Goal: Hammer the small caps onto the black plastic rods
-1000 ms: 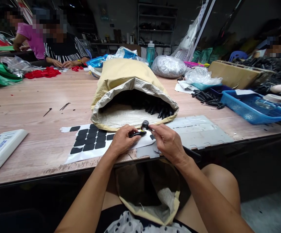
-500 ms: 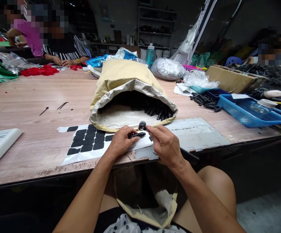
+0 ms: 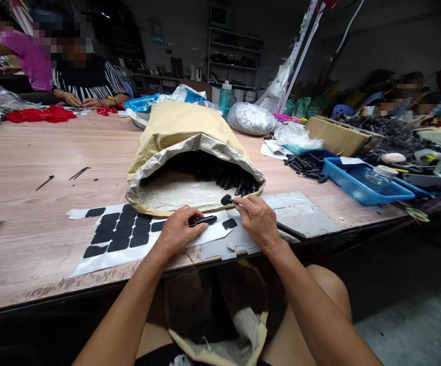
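My left hand is closed around a slim black tube-shaped piece, its end sticking out to the right. My right hand pinches a thin stem with a round black head in front of the sack's mouth. Beneath my hands lies a white backing sheet with rows of black rounded-square stickers; one separate sticker sits between my hands. A tan sack lies open towards me, with several black pieces inside. Its deeper interior is dark.
A grey board lies to the right, a black bar along its edge. Blue baskets and loose black parts are farther right. Another open sack hangs over my lap. A co-worker's hands rest across the table.
The view has shifted right. My right hand has drawn the round-headed piece away from the tube in my left hand, and the separate sticker between them now shows fully.
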The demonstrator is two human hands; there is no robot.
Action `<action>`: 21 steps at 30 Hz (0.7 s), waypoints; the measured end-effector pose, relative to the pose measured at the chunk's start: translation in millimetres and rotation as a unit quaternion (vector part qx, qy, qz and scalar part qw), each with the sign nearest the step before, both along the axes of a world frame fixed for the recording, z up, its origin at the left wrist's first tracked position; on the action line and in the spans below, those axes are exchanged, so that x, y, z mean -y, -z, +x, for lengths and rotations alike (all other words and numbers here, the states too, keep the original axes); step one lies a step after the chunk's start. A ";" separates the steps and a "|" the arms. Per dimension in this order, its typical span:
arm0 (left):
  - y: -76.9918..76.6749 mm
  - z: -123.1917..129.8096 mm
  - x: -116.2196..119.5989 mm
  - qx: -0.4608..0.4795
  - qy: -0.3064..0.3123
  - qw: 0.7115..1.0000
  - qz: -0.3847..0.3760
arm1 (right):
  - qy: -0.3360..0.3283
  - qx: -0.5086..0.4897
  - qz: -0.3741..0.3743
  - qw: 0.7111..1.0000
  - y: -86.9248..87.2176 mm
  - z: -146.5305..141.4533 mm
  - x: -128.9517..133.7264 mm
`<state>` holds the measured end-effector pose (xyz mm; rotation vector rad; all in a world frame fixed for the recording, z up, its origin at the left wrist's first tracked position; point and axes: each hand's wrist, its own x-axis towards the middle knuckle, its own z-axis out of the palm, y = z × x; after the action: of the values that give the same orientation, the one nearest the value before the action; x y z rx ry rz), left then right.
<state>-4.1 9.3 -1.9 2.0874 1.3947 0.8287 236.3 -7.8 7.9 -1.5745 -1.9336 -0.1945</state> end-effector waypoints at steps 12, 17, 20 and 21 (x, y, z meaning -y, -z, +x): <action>1.8 -1.8 -1.7 -0.008 0.010 1.000 0.000 | 0.035 0.040 -0.033 0.998 15.2 12.8 -11.8; -4.9 -2.2 4.1 0.019 0.017 1.000 -0.017 | 0.040 0.037 -0.038 0.998 14.6 12.3 -12.5; -25.4 2.0 30.6 0.065 0.064 0.993 -0.079 | 0.040 0.039 -0.043 0.998 13.9 11.8 -12.4; -31.6 4.3 42.8 0.072 0.102 0.985 -0.118 | 0.040 0.040 -0.044 0.997 13.6 11.5 -12.2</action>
<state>0.1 -33.6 29.6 1.9100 1.1222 0.6805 247.8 4.4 -5.7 -1.7280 -1.9658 -0.2111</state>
